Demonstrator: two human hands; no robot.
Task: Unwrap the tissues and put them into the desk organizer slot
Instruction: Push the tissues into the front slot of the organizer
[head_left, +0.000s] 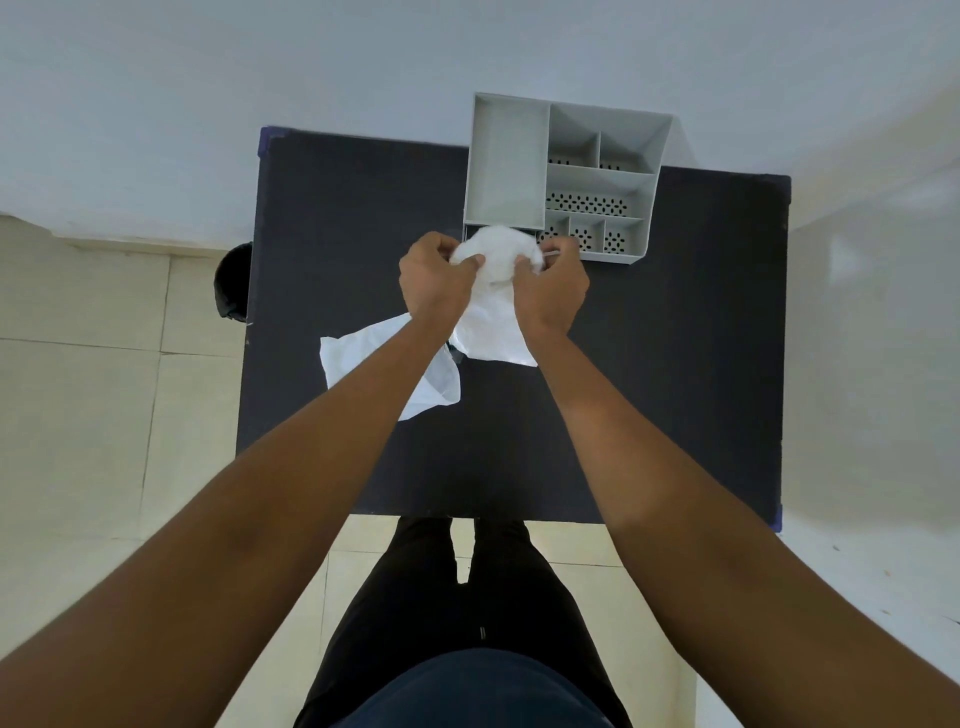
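Note:
A bunched wad of white tissues (497, 254) is held up between both hands, right at the near left corner of the grey desk organizer (511, 156). My left hand (435, 280) pinches its left side and my right hand (553, 288) pinches its right side. A flat white sheet (493, 332) hangs down from the wad between my wrists. The crumpled clear-white wrapper (379, 364) lies on the black table, partly under my left forearm. The organizer's near-left slot is hidden behind the wad.
The black table (675, 338) stands against a pale wall, with the organizer at its far edge. The organizer has a large left compartment and several small perforated ones. A dark round object (232, 283) sits on the floor left of the table.

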